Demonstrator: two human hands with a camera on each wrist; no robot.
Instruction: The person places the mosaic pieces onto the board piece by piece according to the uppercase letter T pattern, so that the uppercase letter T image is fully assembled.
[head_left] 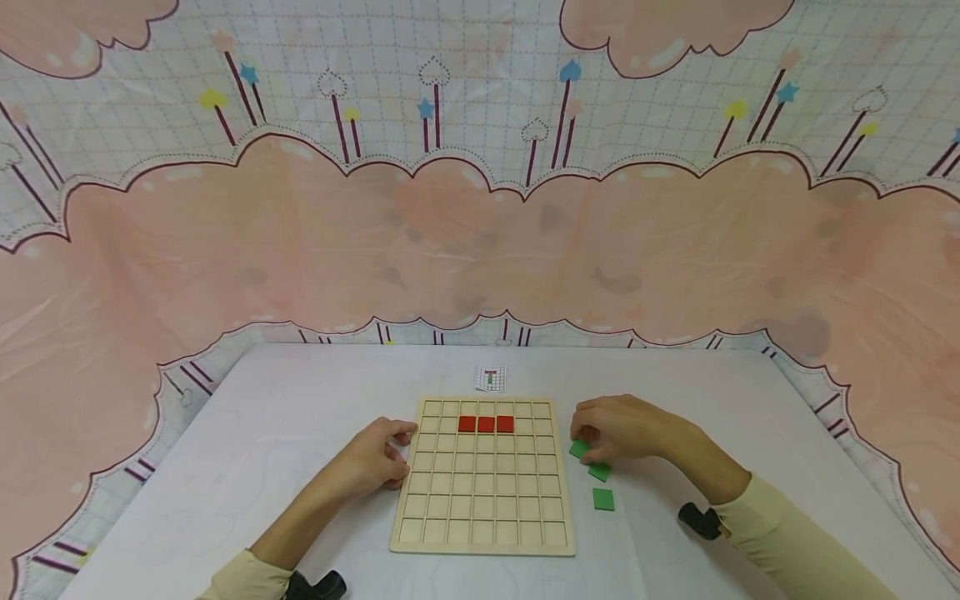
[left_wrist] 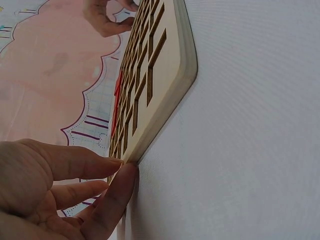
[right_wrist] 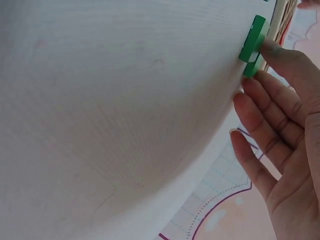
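Note:
A pale wooden grid board (head_left: 485,485) lies flat, with three red square tiles (head_left: 486,424) side by side in its second row. My left hand (head_left: 372,454) rests thumb and fingertips against the board's left edge, shown close up in the left wrist view. Right of the board, my right hand (head_left: 618,427) pinches a green tile (head_left: 578,448) between thumb and forefinger, its other fingers loosely bent. Another green tile (head_left: 598,472) lies just under the thumb, and a third green tile (head_left: 603,499) sits nearer to me.
Behind the board lies a small printed card (head_left: 491,379) showing a grid with red and green squares. A white cloth (head_left: 300,392) covers the table. At the back stands a patterned curtain (head_left: 480,250) of pink clouds. Black wrist cameras (head_left: 699,522) hang under both sleeves.

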